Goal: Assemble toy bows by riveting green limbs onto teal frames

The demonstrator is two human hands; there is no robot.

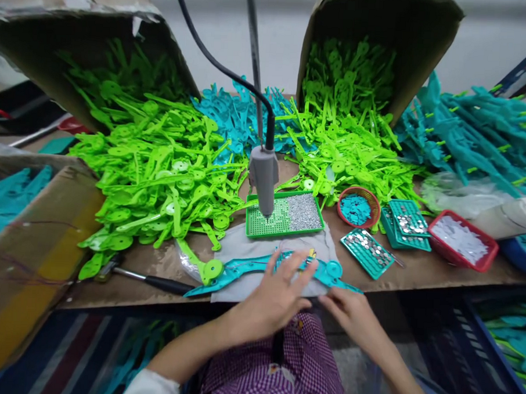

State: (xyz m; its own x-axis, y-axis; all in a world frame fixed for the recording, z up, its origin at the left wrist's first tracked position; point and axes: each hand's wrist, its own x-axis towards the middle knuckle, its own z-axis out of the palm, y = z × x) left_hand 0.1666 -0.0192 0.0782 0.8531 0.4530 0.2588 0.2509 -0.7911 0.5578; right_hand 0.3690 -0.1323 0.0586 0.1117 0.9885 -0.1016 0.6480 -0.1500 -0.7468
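On a grey cloth (331, 238) at the table's front edge lies a long teal plastic part (242, 268), with thin wires and a small yellow piece near its middle. My left hand (274, 290) spreads its fingers over that middle and hides some of it. My right hand (356, 314) is at the part's right end, fingers stretched towards the left; whether they touch it is unclear. A lime-green plastic arm with a round disc (211, 270) lies against the part's left side. Above hangs a grey electric screwdriver (264, 177), tip over a green tray (283, 233) of small metal screws.
Heaps of lime-green parts (159, 175) spill from cardboard boxes (421, 21) at both sides. Teal parts (470, 130) pile at right. A hammer (155, 280) lies front left. Teal trays of metal discs (367, 254), a red basket (376, 196) and a red tray (491, 256) stand right.
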